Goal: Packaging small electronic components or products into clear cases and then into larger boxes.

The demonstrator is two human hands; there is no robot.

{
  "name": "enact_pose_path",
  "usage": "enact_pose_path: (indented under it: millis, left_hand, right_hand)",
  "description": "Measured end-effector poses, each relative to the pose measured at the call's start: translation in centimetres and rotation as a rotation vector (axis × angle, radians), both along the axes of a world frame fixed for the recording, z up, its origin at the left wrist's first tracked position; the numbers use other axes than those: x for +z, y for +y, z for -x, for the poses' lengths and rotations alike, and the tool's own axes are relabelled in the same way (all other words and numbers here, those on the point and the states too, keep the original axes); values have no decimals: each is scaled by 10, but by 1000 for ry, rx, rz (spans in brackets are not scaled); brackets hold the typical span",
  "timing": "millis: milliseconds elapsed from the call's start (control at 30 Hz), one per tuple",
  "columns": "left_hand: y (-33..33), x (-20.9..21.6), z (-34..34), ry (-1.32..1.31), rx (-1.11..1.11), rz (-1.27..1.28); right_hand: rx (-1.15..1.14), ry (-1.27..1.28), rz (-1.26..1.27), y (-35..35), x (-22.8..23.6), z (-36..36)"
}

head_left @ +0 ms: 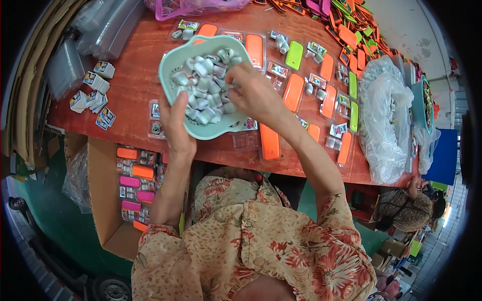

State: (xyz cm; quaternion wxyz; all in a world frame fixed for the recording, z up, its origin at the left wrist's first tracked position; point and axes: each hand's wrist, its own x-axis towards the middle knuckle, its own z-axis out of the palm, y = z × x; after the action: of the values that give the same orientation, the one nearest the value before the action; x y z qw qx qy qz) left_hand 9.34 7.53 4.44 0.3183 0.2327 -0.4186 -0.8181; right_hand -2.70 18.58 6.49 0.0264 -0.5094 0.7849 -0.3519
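Note:
My left hand [176, 125] grips the near left rim of a pale green plastic basket [207, 133], thumb over the edge. The basket is tilted toward me above the table and holds many small white and grey plastic pieces [203, 85]. Over the basket's right side is my right hand [255, 95], its fingers curled together beside the pieces. Whatever those fingertips pinch is hidden. Around and beyond the basket lie clear blister trays holding orange cases [293, 93], lime green cases [294, 55], small picture cards and white pieces.
Stacks of small cards [96, 82] and clear plastic packaging [108, 30] sit at the left. An open cardboard box [113, 200] with filled trays stands below the table [135, 65]. On the right are a plastic bag [386, 120], a teal basket [420, 108] and piled orange cases [346, 35].

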Motion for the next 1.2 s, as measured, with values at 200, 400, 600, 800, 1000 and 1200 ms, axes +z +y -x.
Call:
enact_pose_path:
  millis: [200, 400, 600, 800, 1000, 1200]
  left_hand:
    - [-14, 8, -11, 1, 83, -44]
    - [-2, -9, 2, 30, 153, -163]
    - [-10, 0, -1, 22, 143, -83]
    - [-21, -4, -8, 15, 144, -54]
    - [-23, -6, -15, 13, 150, -39]
    - [-32, -5, -25, 80, 183, -105]
  right_hand:
    - [103, -308, 128, 49, 23, -36]
    - [-31, -264, 107, 34, -31, -48]
    - [-76, -307, 27, 68, -24, -52]
    - [-59, -103, -43, 78, -32, -57]
    - [-28, 60, -12, 44, -35, -46]
    - [42, 378, -212, 11, -56, -68]
